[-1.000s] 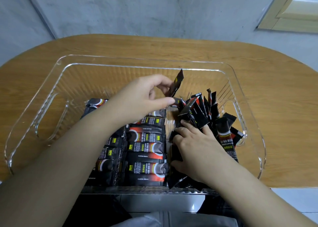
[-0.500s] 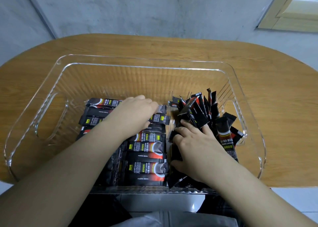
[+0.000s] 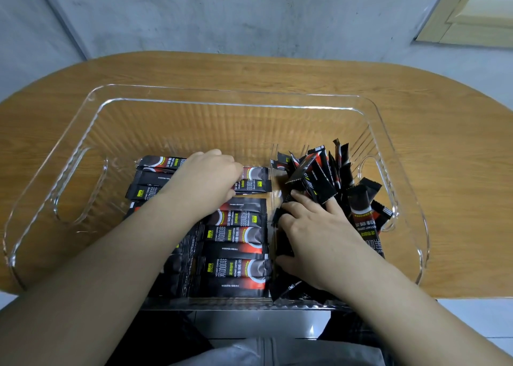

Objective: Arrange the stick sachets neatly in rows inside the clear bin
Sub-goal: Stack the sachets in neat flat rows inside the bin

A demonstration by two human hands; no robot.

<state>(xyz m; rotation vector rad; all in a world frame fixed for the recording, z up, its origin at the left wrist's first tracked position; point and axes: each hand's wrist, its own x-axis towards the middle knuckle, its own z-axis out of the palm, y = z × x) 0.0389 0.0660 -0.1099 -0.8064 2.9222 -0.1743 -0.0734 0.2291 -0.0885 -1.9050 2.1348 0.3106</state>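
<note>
Clear plastic, ribbed walls, cut-out handles at both ends: the clear bin point(image 3: 177, 99) sits on a wooden table point(image 3: 444, 149) with both bare forearms reaching in from the near side. Left hand point(image 3: 206, 177) is down flat, palm on the flat rows of stick sachets point(image 3: 236, 243), which lie crosswise in two columns filling the near-left part of the bin floor, black wrappers with red bands and yellow labels. Its fingers are curled together and pressing on the far-most sachet point(image 3: 251, 185) of the right column (whether they pinch it or merely push on it cannot be told, the fingertips are tucked under). Over on the right side, a loose bunch of sachets point(image 3: 324, 177) stands roughly on end, leaning against one another and fanning toward the right wall. Right hand point(image 3: 313, 229) has its fingers spread against the near side of that bunch, fingertips touching the wrappers, thumb down by sachets lying low near the front wall; it braces the bunch, no closed grasp on any one piece. One tall sachet point(image 3: 363, 221) leans upright just right of that hand. Far half of the bin floor shows bare wood grain through the plastic.
</note>
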